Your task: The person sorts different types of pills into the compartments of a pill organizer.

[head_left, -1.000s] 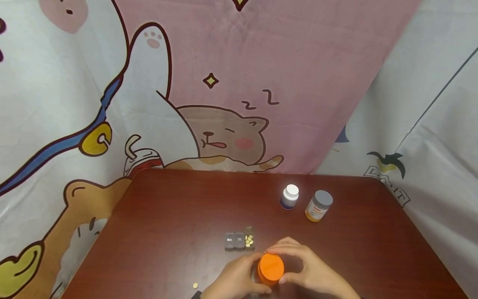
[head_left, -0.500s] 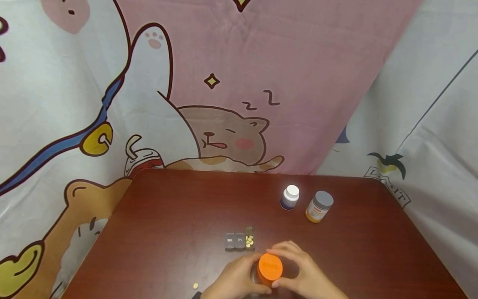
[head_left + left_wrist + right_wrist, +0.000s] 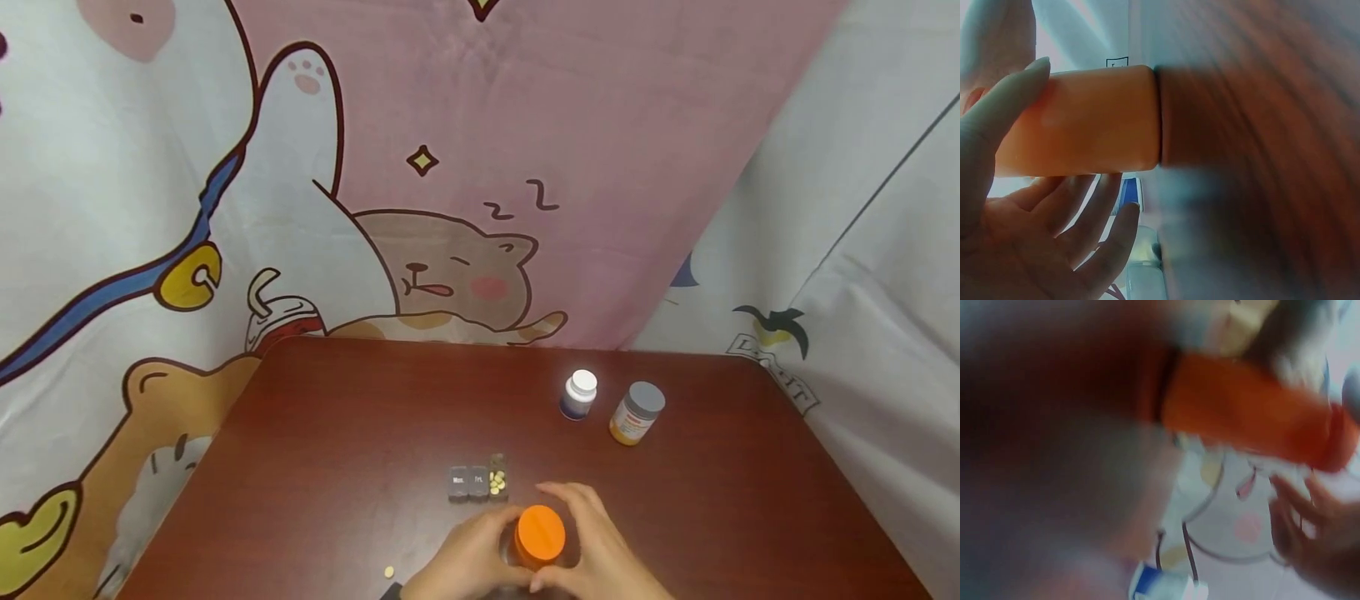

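An orange bottle [image 3: 1085,122] with an orange screw cap [image 3: 541,533] stands upright on the table near the front. My left hand [image 3: 474,552] holds it round the side, thumb on one side and fingers behind. Spread around the cap from the right is my right hand [image 3: 604,546], its index finger off the cap's edge and its thumb low in front of the bottle. In the right wrist view the fingers [image 3: 1291,515] show a gap from the cap. Just beyond the hands lies a dark pill organizer [image 3: 478,482], its right compartment open with several pale yellow tablets [image 3: 497,482].
One loose yellow tablet [image 3: 389,572] lies on the wooden table [image 3: 337,450] left of my left hand. Toward the back right stand a white and blue bottle [image 3: 578,395] and a grey-lidded jar [image 3: 637,413]. A printed cloth [image 3: 600,167] hangs behind the table.
My right hand's fingers have moved off the orange cap and its thumb has slid left in front of the bottle. The left hand keeps its hold.
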{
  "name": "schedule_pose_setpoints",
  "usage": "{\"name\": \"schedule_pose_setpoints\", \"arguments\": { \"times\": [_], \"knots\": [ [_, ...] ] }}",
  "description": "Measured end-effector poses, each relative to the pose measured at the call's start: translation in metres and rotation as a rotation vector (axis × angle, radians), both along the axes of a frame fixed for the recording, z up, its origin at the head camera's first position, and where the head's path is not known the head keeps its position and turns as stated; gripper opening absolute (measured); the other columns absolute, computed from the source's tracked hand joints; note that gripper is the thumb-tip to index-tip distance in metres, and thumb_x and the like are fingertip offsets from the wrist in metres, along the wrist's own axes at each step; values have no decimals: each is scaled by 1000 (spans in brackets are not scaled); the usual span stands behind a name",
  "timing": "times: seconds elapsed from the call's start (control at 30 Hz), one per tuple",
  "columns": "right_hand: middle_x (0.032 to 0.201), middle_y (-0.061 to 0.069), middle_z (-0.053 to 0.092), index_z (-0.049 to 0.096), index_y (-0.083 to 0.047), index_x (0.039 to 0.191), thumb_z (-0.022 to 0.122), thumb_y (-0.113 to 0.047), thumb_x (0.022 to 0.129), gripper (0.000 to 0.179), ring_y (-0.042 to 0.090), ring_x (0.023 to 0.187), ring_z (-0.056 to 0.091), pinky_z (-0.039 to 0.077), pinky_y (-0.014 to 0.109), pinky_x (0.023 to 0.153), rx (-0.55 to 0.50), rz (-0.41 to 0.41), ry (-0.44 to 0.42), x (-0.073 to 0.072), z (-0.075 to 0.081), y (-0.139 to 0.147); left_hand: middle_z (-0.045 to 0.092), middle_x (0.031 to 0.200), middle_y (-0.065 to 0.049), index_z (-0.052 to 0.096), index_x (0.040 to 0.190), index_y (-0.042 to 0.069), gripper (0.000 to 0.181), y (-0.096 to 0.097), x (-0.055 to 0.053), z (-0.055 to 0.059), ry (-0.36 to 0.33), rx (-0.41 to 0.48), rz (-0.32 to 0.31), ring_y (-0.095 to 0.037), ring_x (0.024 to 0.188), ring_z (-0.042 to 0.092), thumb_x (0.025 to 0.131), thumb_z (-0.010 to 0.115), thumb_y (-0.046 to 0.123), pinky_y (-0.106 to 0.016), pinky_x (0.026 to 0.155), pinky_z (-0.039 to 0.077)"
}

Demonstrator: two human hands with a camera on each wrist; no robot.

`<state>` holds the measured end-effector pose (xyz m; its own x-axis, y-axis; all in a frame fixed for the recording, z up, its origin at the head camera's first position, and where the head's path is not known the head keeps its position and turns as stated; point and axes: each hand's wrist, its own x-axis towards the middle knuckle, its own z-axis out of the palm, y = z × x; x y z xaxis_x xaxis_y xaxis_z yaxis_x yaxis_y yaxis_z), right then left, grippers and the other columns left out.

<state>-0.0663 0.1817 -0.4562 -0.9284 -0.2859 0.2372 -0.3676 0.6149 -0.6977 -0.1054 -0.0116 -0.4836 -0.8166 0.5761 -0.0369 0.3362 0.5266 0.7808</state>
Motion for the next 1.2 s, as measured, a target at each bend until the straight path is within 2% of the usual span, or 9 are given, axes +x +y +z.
{"name": "schedule_pose_setpoints", "arguments": {
  "times": [0.1,0.23,0.37,0.57,0.67,0.8,1.03,1.13,1.2],
  "knots": [
    [135,5,43,38,-24,141,78,-34,70,82,31,115,44,42,72,87,-79,210,-163,-11,6,13,67,110,12,62,116,24,62,-1,-1,0,-9,0,-6,-8,98,58,62,80,48,-48,86,52],
    [138,8,51,40,-12,141,72,-9,78,71,26,125,43,40,62,100,-202,492,-179,-31,7,28,65,121,6,59,124,23,69,-1,0,-1,-22,17,-2,-13,108,57,62,82,44,-52,92,50],
    [136,10,56,44,-10,139,68,-8,82,62,22,124,47,42,49,104,-227,569,-197,-41,5,33,62,127,4,56,129,22,75,-2,-1,-2,-55,51,0,-15,114,54,62,83,42,-56,97,46],
    [128,5,58,44,-16,139,71,-22,80,65,18,115,51,39,69,92,-204,421,-220,-28,2,28,66,117,12,61,121,26,65,-1,-3,-3,-67,89,-30,-6,105,56,62,83,39,-53,94,48],
    [128,9,53,45,-16,139,71,-23,81,63,18,113,49,40,65,91,-224,373,-196,-19,1,21,67,110,15,63,116,27,60,-2,-3,-4,-63,98,-37,-3,99,57,61,83,40,-49,91,50],
    [123,3,57,54,-20,130,74,-32,76,59,15,110,48,48,51,88,-153,201,-11,-7,-4,9,66,108,16,62,116,28,59,-2,-3,-4,-66,112,-39,-2,97,57,62,83,39,-48,90,50],
    [107,-7,63,64,-22,114,85,-35,57,62,9,102,48,50,43,76,-43,-174,274,4,-16,-15,67,108,15,63,116,28,59,-6,-5,-2,-37,94,-18,-3,97,57,62,82,42,-47,89,50],
    [106,-5,62,63,-18,110,87,-37,52,66,10,102,46,48,44,75,-14,-230,328,6,-19,-20,67,108,14,64,115,26,57,-6,-6,-3,-24,97,-27,-3,97,56,63,82,42,-46,90,50],
    [111,-4,59,59,-17,115,86,-42,52,72,10,105,44,49,46,76,0,-214,302,5,-17,-19,67,107,14,64,114,25,56,-6,-7,-3,-24,96,-30,-3,97,56,64,81,43,-45,90,50]
  ]
}}
